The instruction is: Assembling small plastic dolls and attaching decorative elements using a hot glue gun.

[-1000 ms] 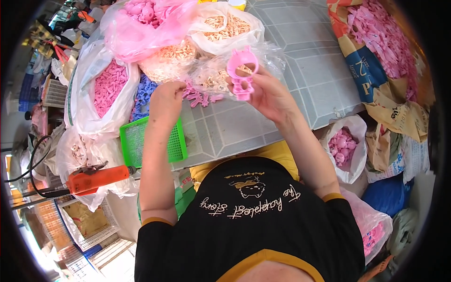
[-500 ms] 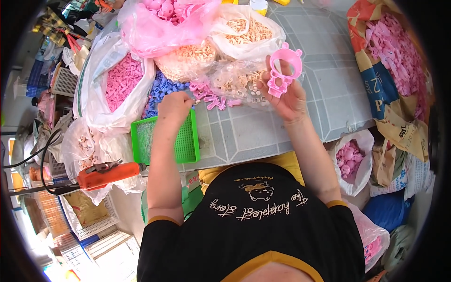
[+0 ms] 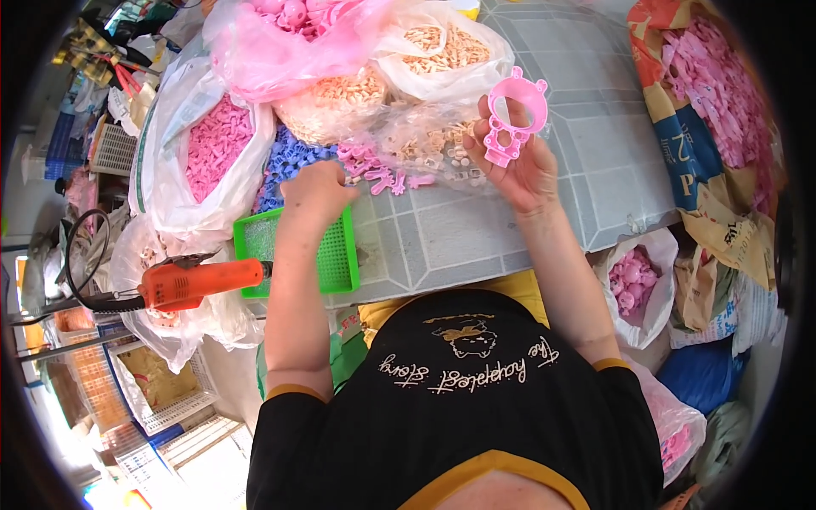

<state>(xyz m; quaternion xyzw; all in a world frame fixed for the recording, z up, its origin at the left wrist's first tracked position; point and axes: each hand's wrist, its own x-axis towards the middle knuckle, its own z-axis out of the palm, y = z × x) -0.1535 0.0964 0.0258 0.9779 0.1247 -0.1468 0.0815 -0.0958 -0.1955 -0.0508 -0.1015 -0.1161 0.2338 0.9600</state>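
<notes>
From my remote feed, the largest thing I see is the grey table (image 3: 578,187) with a pale tile pattern. On its right side, a tall brown, blue and red paper sack (image 3: 680,170) bulges with glossy pink plastic pieces. On the left, a white sack (image 3: 161,170) gapes around a heap of pink pieces; beside it, toward the far edge, a translucent pink bag (image 3: 280,76) holds rounder pink parts. Next to that bag sits a white plastic bag (image 3: 438,87) of small beige pieces.

Near the table's front edge I have a shallow green mesh basket (image 3: 338,246), with an orange tool (image 3: 204,280) to its left, a black cable trailing from its back end.

My right hand (image 3: 523,174) holds a pink plastic frame (image 3: 503,154) by its lower part, raised above the table, its large eared ring uppermost. My left hand (image 3: 320,191) is curled narrow just above the basket's far side; its fingertips are hidden, so I cannot tell whether it grips anything. Close to it lie a pile of blue plastic pieces (image 3: 297,161) and, to the right, small pink plastic pieces (image 3: 397,181) scattered on the tabletop.
</notes>
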